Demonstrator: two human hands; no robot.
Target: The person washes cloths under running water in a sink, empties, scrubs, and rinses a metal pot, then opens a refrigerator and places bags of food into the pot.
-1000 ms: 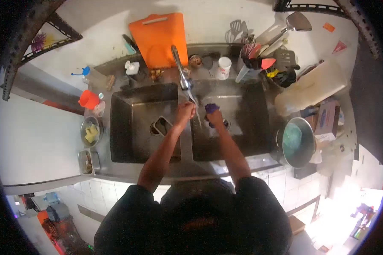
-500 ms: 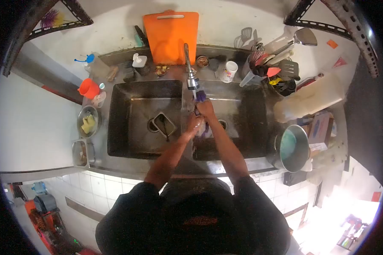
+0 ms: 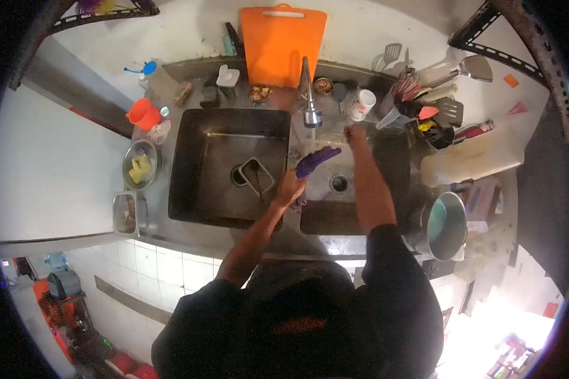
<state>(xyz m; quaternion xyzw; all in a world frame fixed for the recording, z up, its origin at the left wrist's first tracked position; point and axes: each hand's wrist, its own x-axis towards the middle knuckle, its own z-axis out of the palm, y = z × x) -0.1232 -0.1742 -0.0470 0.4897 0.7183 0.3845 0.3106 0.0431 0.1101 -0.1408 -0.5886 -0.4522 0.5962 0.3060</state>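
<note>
A purple cloth (image 3: 317, 162) is held in my left hand (image 3: 291, 188), closed round it over the divider between the two sink basins. Part of the cloth sticks out up and to the right, below the faucet (image 3: 311, 110), and a bit hangs under the hand. My right hand (image 3: 355, 134) is over the back of the right basin (image 3: 385, 170), just below a white tub (image 3: 361, 105). Its fingers are too small and blurred to make out. In the left basin (image 3: 224, 177) lies a small metal container (image 3: 257, 175) with a dark utensil in it.
An orange cutting board (image 3: 283, 44) leans on the wall behind the faucet. Utensils in a holder (image 3: 395, 114) and a large pot (image 3: 444, 226) stand at the right. A red cup (image 3: 143, 114) and a bowl with yellow pieces (image 3: 140, 165) are at the left.
My hands were together under the faucet and have moved apart. The cloth is now in my left hand alone, and my right hand has moved right and back, towards the white tub.
</note>
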